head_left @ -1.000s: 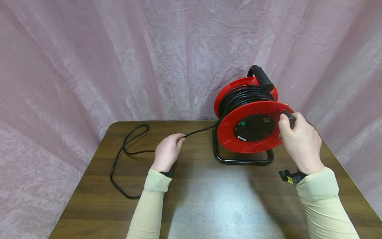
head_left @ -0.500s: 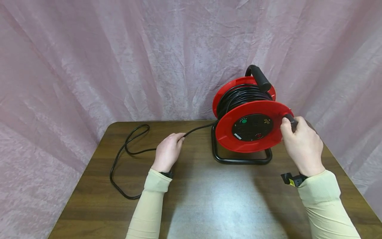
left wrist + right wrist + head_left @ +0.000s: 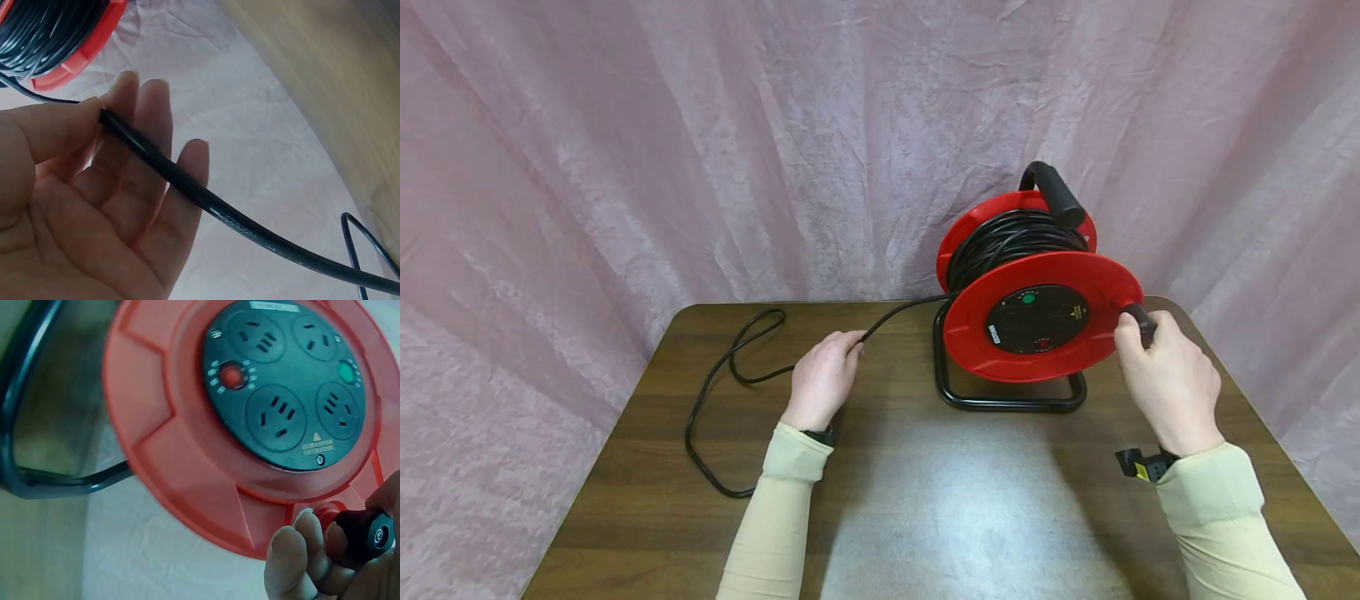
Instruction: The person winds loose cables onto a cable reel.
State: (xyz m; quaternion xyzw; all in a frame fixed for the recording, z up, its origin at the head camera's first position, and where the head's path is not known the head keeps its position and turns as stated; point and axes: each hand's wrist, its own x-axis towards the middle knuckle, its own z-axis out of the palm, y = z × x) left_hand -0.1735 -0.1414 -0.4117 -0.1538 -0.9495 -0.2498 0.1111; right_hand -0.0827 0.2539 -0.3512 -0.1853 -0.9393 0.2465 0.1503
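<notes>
A red cable reel (image 3: 970, 342) stands on its black tubular frame at the right of the table, with black cable (image 3: 913, 302) wound on its drum and a socket panel (image 3: 284, 419) on its face. My right hand (image 3: 1172, 379) grips the black crank knob (image 3: 365, 536) on the reel's rim. To the left of the reel, my left hand (image 3: 823, 379) pinches the cable between thumb and forefinger, its other fingers lying behind the cable in the left wrist view. From this hand the cable runs up to the drum on one side and to a loose loop on the other.
The loose loop of cable (image 3: 688, 425) lies on the left part of the wooden table (image 3: 640, 517); its end is hidden by the left forearm. A black carrying handle (image 3: 1057, 196) tops the reel. A pink curtain (image 3: 820, 150) hangs behind the table.
My right hand has moved down and slightly right with the crank knob, and the reel face has turned clockwise. The loose loop has shifted a little right; my left hand stays nearly in place.
</notes>
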